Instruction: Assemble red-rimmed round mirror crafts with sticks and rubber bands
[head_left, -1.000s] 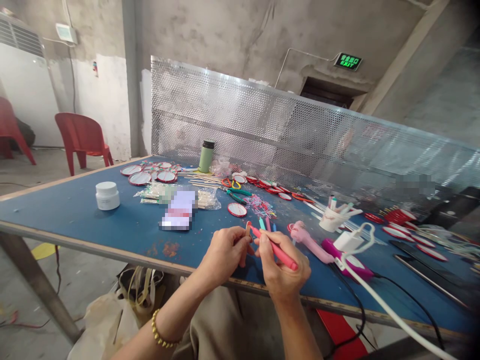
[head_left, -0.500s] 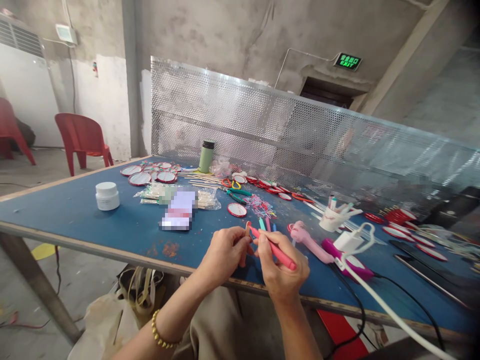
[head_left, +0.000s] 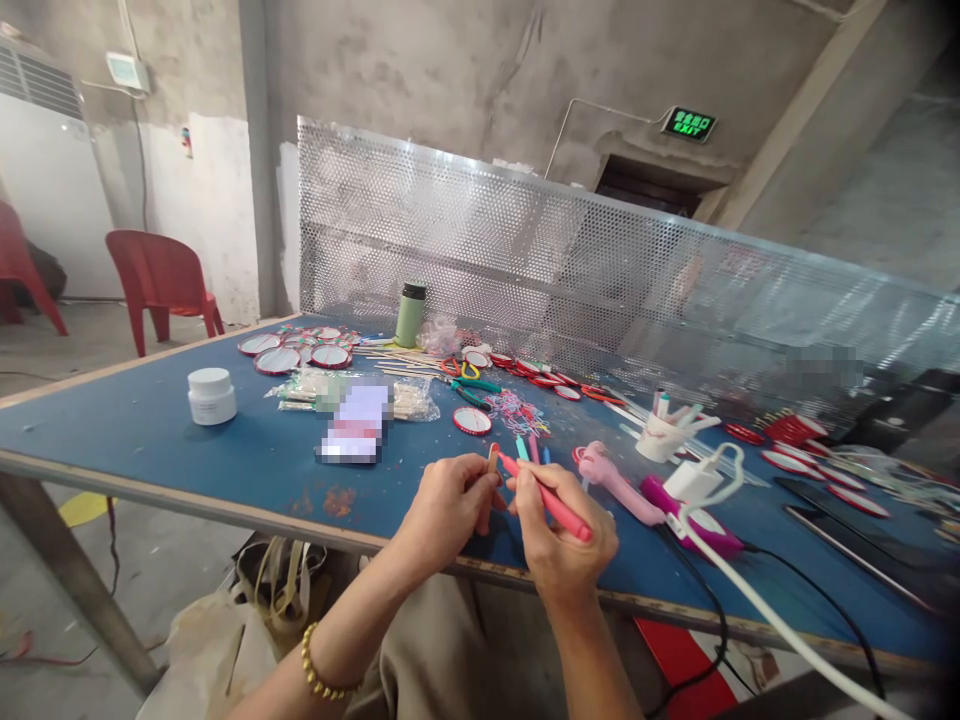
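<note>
My left hand (head_left: 448, 505) pinches a small flat wooden stick (head_left: 493, 461) whose upper end is coloured red. A pinkish-red marker (head_left: 556, 508) is gripped in my right hand (head_left: 568, 545), its tip close beside the stick's red end; whether they touch I cannot tell. Both hands are over the front edge of the blue table (head_left: 262, 470). Just beyond them lie a teal marker (head_left: 523, 447) and a round white disc with a red rim (head_left: 472, 421). A pink glue-gun-like tool (head_left: 619, 485) rests to the right of my right hand.
A phone (head_left: 355, 425), a white jar (head_left: 211, 397) and bagged sticks (head_left: 412, 400) lie left. Pliers (head_left: 471, 392), a green bottle (head_left: 409, 315) and more red-rimmed discs stand farther back. On the right are a cup of pens (head_left: 661, 438) and a white cable (head_left: 780, 625).
The whole view has shifted very slightly. My hands keep almost the same pose, with the marker tip still close to the stick's red end.
</note>
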